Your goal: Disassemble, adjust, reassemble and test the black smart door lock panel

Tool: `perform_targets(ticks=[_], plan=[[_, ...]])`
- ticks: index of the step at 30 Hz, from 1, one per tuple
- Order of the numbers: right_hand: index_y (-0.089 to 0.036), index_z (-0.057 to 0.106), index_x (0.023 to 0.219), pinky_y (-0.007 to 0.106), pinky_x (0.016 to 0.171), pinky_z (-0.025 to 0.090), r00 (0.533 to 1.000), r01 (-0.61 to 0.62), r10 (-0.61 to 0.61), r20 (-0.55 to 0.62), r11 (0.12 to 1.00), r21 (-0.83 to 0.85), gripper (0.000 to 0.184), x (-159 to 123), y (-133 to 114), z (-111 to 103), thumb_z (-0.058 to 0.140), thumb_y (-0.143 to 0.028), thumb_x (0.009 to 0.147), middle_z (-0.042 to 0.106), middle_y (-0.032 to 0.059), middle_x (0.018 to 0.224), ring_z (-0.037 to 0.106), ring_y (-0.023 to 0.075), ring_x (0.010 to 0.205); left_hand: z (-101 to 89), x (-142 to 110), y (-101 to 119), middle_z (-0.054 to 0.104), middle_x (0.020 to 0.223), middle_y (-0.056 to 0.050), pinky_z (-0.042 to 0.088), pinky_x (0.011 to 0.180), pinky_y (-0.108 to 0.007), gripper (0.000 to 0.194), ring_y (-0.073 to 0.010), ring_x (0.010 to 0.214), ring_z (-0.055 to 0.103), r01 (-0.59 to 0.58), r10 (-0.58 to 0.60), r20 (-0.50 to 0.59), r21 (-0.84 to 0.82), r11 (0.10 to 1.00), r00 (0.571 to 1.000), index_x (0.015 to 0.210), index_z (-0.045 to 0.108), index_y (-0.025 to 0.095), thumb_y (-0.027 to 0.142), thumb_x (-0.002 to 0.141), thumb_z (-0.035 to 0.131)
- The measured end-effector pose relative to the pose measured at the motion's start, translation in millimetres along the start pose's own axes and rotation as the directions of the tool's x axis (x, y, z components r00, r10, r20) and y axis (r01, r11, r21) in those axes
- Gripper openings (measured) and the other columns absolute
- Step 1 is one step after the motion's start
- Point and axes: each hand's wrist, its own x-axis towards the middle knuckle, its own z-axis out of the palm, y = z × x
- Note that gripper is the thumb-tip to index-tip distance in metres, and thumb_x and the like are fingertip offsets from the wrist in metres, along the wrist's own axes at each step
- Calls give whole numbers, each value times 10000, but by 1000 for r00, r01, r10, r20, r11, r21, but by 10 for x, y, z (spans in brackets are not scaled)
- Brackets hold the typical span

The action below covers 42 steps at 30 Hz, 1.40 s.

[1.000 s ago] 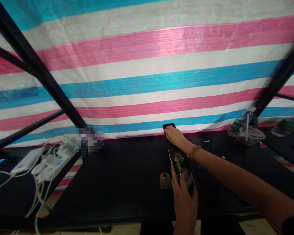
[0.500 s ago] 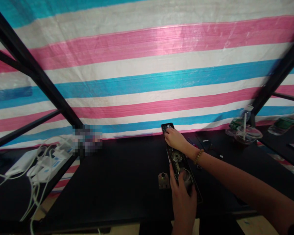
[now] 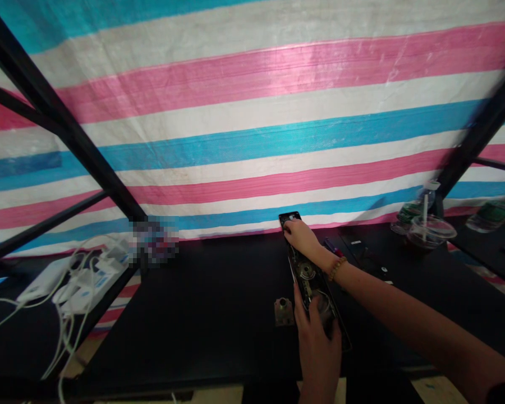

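A long, narrow black housing (image 3: 307, 272) with round metal parts and exposed innards lies on the black table, its far end towards the striped sheet. My left hand (image 3: 318, 342) is closed around its near part, thumb and fingers on either side of a rounded dark piece. Towards the far end, my right hand (image 3: 299, 234) has its fingers bent together over the housing's inside; anything small in them is hidden. A square metal plate with a round boss (image 3: 283, 312) lies just left of the housing.
A screwdriver-like tool (image 3: 333, 247) and small parts (image 3: 384, 270) lie right of the housing. Farther right stand a clear cup with a straw (image 3: 431, 233) and a bottle (image 3: 404, 216). A power strip (image 3: 86, 289) with tangled white cables is at left, beside black frame posts (image 3: 79, 151).
The view has shifted slightly, so everything sits a little farther right. Both hands stay on the housing in nearly the same places; the right fingers have moved only slightly.
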Motion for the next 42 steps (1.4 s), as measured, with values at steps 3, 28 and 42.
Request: perform_targets(ticks=[3, 28, 42], plan=[[-130, 695, 979, 268, 809, 431, 1000, -16, 16, -15, 1000, 13, 198, -1, -17, 17, 502, -148, 937, 679, 114, 969, 617, 202, 900, -6, -1, 6, 177, 1658, -100, 342, 1180, -489, 455, -304, 1494, 275, 9, -9, -1, 4, 1000, 1000, 1244, 582, 224, 77, 813, 583], [-119, 702, 1083, 290, 959, 441, 991, 86, -75, -108, 991, 101, 253, -154, 91, 115, 476, -163, 978, 661, 115, 1065, 602, 198, 1016, 4, 13, 6, 176, 1657, -93, 348, 1178, -483, 458, -301, 1497, 269, 5, -5, 2, -4, 1000, 1000, 1251, 578, 222, 72, 818, 565], [-65, 714, 965, 336, 839, 504, 935, 332, -288, 207, 916, -223, 175, 269, 50, -219, 559, -51, 885, 706, 195, 970, 681, 280, 970, 12, -3, -26, 153, 1665, -85, 346, 1177, -506, 447, -318, 1498, 261, 6, -6, -4, -7, 1000, 1000, 1248, 589, 227, 89, 823, 580]])
